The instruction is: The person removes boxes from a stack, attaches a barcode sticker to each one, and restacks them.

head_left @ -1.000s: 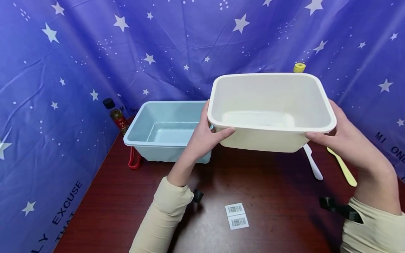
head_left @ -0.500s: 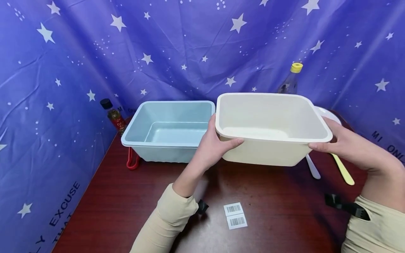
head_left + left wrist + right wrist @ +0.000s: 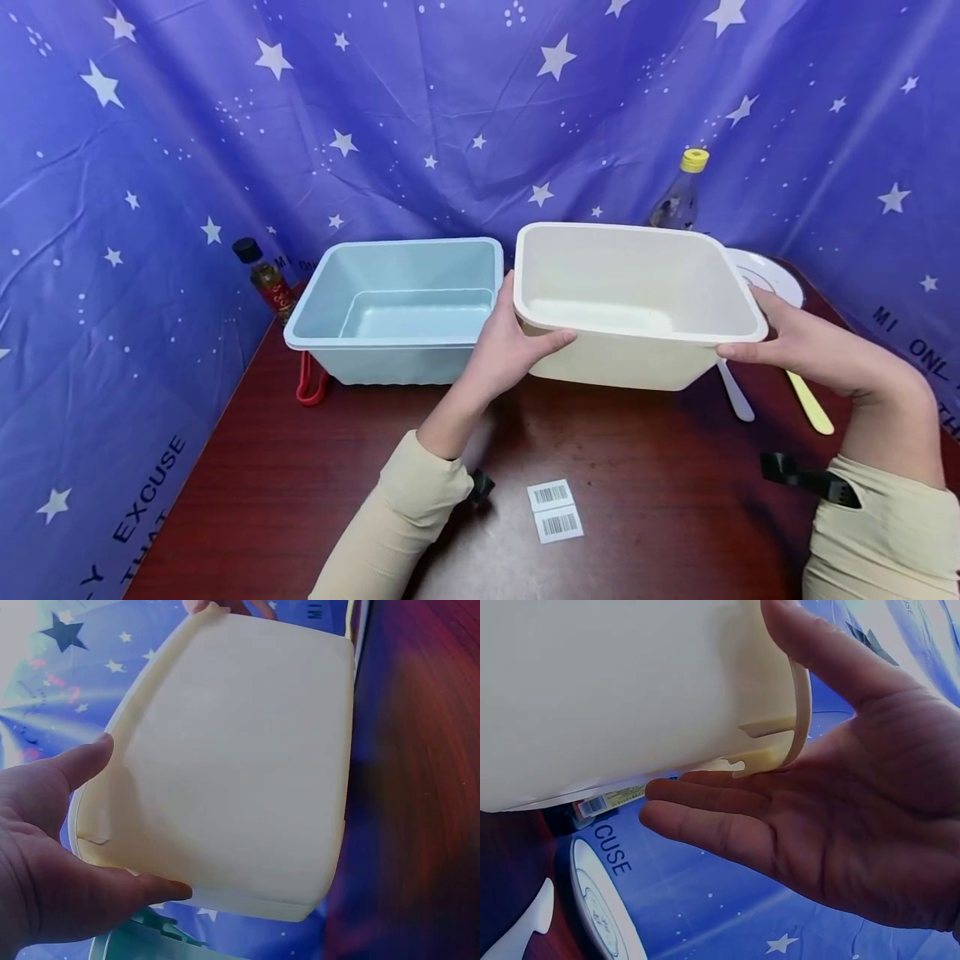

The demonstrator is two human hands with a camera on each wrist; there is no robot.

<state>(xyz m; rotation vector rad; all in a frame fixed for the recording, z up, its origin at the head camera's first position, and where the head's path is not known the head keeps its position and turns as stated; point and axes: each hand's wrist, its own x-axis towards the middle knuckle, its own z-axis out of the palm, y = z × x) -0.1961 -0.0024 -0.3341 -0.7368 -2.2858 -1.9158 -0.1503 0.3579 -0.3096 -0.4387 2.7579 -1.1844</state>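
Observation:
Between both hands hangs a cream plastic bin (image 3: 615, 362), above the table and tilted so that its inside faces the head camera. My left hand (image 3: 506, 342) grips its left end, thumb on the front wall below the rim. At the right end my right hand (image 3: 795, 337) holds it, thumb under the front rim; in the right wrist view the fingers (image 3: 705, 825) extend along the end wall. Close beside my left hand, a light blue bin (image 3: 397, 367) stands on the table with nothing visible inside.
A dark-capped bottle (image 3: 272, 287) and a red-handled item (image 3: 311, 383) are by the blue bin. Behind the cream bin stand a yellow-capped bottle (image 3: 678, 200) and a white plate (image 3: 768, 275). White (image 3: 737, 396) and yellow (image 3: 810, 404) utensils lie right; a barcode card (image 3: 555, 511) lies in front.
Both hands have lowered the cream bin and shifted it slightly right, away from the blue bin, then a little back left. The yellow-capped bottle and white plate have come into view.

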